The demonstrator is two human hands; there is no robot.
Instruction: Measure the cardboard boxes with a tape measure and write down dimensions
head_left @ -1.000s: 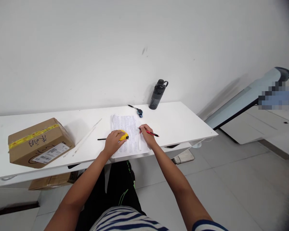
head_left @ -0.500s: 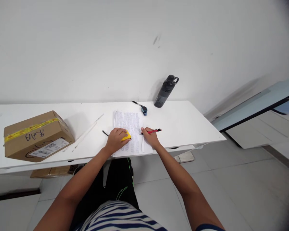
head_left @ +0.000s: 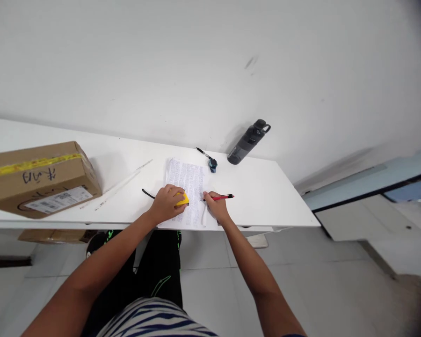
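Note:
My left hand (head_left: pixel 168 204) is curled over a yellow tape measure (head_left: pixel 182 199), which rests on a sheet of paper (head_left: pixel 186 174) covered in handwriting. A black strap (head_left: pixel 147 193) sticks out to the left from under that hand. My right hand (head_left: pixel 216 206) grips a red and black pen (head_left: pixel 224 197) at the right side of the paper. The pen's tip end points left onto the sheet, and its back end sticks out to the right. Below the right hand, the paper's lower right corner is folded or curled.
A taped cardboard box (head_left: pixel 56 180) stands at the left of the white table (head_left: pixel 263 201). Beyond the paper lie a watch (head_left: pixel 212 164) and another pen (head_left: pixel 203 152). A dark water bottle (head_left: pixel 247 142) stands near the wall.
My view has tilted and shifted, so the table slopes differently. Both hands keep their holds; the right hand and its pen sit slightly lower against the paper.

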